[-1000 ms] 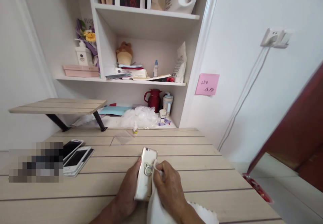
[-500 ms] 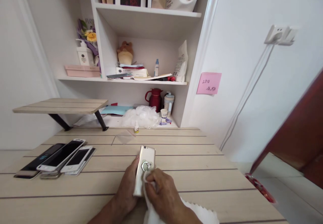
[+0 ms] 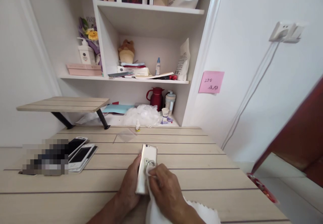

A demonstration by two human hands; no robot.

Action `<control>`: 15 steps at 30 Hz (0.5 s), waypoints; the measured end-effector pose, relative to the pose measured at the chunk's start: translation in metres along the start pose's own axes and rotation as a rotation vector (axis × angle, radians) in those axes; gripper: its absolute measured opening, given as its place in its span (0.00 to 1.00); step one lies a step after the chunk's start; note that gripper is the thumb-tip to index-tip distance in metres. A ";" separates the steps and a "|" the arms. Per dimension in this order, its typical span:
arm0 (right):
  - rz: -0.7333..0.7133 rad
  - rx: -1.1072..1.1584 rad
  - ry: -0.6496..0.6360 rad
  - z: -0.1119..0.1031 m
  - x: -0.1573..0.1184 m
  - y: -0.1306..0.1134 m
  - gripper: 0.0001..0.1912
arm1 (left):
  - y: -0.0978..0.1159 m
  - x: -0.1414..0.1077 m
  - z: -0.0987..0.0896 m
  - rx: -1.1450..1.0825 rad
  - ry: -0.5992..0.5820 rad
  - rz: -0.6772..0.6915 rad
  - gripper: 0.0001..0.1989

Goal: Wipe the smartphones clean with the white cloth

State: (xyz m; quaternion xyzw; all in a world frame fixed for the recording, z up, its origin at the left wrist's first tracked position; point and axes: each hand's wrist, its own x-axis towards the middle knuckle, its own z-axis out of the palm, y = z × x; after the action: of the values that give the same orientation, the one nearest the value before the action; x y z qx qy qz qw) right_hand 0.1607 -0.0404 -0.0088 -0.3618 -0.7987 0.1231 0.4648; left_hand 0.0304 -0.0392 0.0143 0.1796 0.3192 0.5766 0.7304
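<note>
A gold phone [image 3: 142,183], back side up with its camera at the top, rests in my left hand [image 3: 129,185], whose fingers wrap its left edge. My right hand [image 3: 168,190] pinches a white cloth [image 3: 202,212] and presses a fold of it against the phone's back, by a metal ring holder [image 3: 150,163] on a greenish bear-shaped base. The cloth partly covers the ring. The rest of the cloth hangs below my right hand and spreads on the table.
Several phones [image 3: 82,155] lie at the left of the slatted table [image 3: 202,177], partly pixelated. Behind them stands a small raised shelf [image 3: 65,103] on black legs. A tiny bottle [image 3: 137,126] and a clear bag [image 3: 124,135] are near the back edge.
My right hand has moved the cloth slightly up the phone's back, and the fold now covers part of the ring. The whole view has shifted slightly.
</note>
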 end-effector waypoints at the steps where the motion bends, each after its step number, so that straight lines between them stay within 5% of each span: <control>1: 0.027 -0.041 0.028 -0.001 0.001 0.001 0.09 | 0.000 0.000 0.000 0.001 -0.010 0.015 0.14; 7: -0.096 0.112 -0.122 -0.005 0.000 -0.002 0.08 | 0.002 0.001 0.000 0.036 -0.020 0.001 0.19; 15: -0.131 0.032 -0.087 0.003 -0.004 -0.009 0.10 | 0.000 -0.002 0.000 0.002 -0.031 -0.046 0.22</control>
State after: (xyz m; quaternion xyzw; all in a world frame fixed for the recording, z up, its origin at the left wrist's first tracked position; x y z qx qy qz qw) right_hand 0.1550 -0.0491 -0.0080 -0.2955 -0.8381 0.1208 0.4423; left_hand 0.0299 -0.0406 0.0150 0.1819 0.3127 0.5564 0.7481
